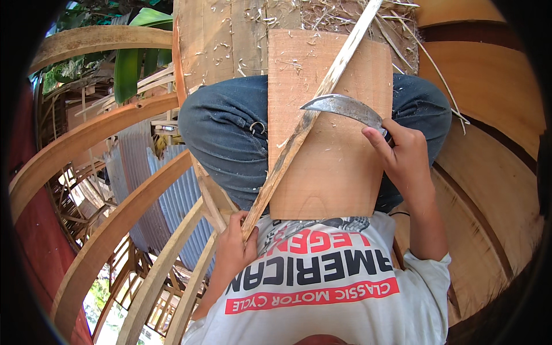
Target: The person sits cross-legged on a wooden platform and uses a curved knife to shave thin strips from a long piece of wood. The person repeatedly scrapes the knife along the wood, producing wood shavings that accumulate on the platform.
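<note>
A long wooden stick (pixel 294 140) slants across my lap, its far part pale and stripped, its near part darker and rough. My left hand (pixel 234 244) is closed round the near end, close to my shirt. In my right hand (pixel 401 150) is a sickle (pixel 345 107) with a curved grey blade; its handle is mostly hidden by my fingers. The blade reaches left over the stick, its tip just past the stick's left side. Under both lies a flat wooden board (pixel 339 167), resting across my thighs. A small curl of shaving clings to the stick.
Wood shavings (pixel 345 14) lie heaped beyond the board and scattered over the plank floor (pixel 215 43). Thin strips (pixel 434 75) stretch to the right. Curved wooden rails (pixel 115 181) line the left, with corrugated metal sheets (pixel 178 195) below. Broad wooden panels (pixel 474 149) stand at right.
</note>
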Tool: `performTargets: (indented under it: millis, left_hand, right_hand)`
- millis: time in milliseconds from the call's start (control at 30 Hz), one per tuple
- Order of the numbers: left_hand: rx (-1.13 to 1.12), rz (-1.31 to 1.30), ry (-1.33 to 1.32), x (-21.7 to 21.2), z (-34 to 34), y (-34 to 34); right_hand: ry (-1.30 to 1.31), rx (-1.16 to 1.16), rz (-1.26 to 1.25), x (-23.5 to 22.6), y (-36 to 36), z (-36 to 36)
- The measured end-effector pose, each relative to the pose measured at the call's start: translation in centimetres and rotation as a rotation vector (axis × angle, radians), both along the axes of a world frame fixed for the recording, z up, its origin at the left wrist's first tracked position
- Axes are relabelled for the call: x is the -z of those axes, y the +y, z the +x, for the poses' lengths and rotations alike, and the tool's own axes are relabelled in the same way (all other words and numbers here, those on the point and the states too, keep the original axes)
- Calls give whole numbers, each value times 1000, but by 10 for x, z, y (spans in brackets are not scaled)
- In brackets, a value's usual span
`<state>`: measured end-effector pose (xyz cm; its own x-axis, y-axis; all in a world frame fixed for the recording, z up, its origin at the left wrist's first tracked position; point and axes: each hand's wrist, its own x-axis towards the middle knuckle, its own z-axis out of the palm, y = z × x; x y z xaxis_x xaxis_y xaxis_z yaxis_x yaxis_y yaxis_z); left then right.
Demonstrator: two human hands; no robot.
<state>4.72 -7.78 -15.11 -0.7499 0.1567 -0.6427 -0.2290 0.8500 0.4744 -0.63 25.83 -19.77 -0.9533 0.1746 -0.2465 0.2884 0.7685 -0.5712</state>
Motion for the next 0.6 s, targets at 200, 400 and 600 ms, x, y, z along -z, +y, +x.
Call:
performTargets:
  millis: [200,400,600]
  left_hand:
    - [-20,44,-51,1,4,-11]
    - [-18,106,-17,10,10,-15]
    - [-6,103,-7,10,10,-12]
  right_hand:
    - [37,-13,-98,4,-12,9]
    - [-18,-124,6,2,-24,8]
    - [-61,-58,78,11,-12,-6]
